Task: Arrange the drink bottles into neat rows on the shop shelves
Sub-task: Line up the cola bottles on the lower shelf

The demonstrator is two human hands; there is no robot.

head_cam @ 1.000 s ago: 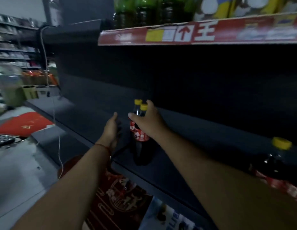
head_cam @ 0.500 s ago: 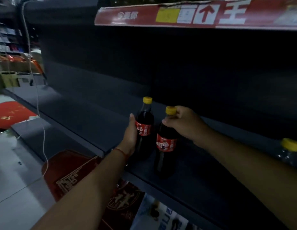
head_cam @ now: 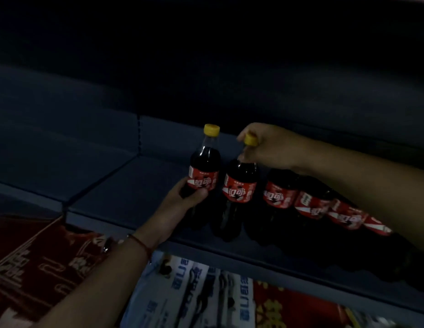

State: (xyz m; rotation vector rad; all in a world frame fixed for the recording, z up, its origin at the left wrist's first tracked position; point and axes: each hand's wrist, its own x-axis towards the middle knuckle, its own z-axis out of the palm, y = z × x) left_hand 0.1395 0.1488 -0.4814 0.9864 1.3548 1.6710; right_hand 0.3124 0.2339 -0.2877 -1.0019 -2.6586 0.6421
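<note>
Head view, change: the two cola bottles are now seen close beside a row of like bottles at centre right; half a second ago no such row was in view beside them, only one yellow-capped bottle far right.
Left hand [head_cam: 182, 200]: the lower body of the left bottle [head_cam: 204, 169] is gripped, fingers curled round it just under the label.
Right hand [head_cam: 267, 147]: the yellow cap [head_cam: 250, 140] of the right bottle [head_cam: 240, 185] is pinched from above.
Position: both bottles stand upright near the front edge of the shelf [head_cam: 125, 185], just beside each other; the right one stands just beside the row [head_cam: 312, 202], though touching cannot be told.
Meaning for the task: the pair appears to be joining the row's left end; final closing-up and squaring seem left to do.
Materials: clear plastic, dark liquid, glossy red labels with white lettering, ribbed yellow caps; narrow necks, rounded shoulders.
Shelf: matte dark blue-grey board, flat, with a seam between panels.
Below the shelf: red patterned packaging [head_cam: 35, 263] at lower left, white-and-blue printed packs [head_cam: 194, 294] at lower centre.
</note>
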